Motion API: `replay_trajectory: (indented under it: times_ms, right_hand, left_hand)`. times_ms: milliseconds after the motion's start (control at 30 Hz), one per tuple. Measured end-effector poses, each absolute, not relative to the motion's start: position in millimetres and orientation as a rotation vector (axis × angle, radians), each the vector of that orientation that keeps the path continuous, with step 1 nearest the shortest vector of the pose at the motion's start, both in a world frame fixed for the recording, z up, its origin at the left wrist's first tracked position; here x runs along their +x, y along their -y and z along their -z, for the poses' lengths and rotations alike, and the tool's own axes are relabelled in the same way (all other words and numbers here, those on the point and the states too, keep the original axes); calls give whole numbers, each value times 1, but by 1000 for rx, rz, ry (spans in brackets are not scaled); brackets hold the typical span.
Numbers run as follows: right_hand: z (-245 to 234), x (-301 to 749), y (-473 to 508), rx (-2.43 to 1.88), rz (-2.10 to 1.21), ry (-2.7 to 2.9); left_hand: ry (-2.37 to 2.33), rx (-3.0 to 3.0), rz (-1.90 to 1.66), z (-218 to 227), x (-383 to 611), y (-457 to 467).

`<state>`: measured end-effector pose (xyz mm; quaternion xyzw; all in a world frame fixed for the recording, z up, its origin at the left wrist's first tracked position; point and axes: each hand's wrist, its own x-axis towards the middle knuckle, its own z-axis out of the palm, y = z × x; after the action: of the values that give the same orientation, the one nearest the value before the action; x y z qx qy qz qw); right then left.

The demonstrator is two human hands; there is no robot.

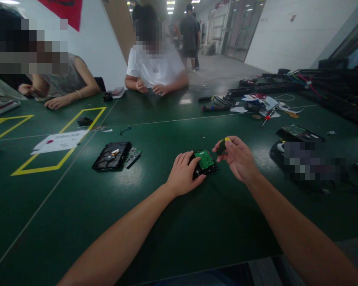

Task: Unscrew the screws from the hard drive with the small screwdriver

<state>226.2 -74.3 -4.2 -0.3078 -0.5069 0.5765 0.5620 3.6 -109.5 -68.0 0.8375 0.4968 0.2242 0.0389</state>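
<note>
A hard drive [207, 160] with a green circuit board facing up lies on the green table in front of me. My left hand [185, 171] holds it from the left, fingers over its far edge and top, thumb by the near edge. My right hand [237, 157] pinches a small screwdriver [222, 146] with a dark and yellow handle. Its thin shaft points down towards the right edge of the board; whether the tip touches a screw is too small to tell. To the left lie a black drive casing [111, 155] and a loose circuit board [133, 157].
Another drive [301, 133] and a dark, partly blurred-out bundle [310, 161] lie on the right. Behind them are cables, tools and a red screwdriver [267, 117]. A paper sheet [61, 142] rests across yellow tape at left. Two people sit across the table [155, 222].
</note>
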Motion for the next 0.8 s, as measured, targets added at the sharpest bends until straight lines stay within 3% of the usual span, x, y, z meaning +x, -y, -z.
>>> replay_trajectory:
  times_ms: [800]
  right_hand:
    - [3, 226, 74, -749, -1293, 1255]
  left_hand:
    - [-1528, 2548, -682, 66, 4, 111]
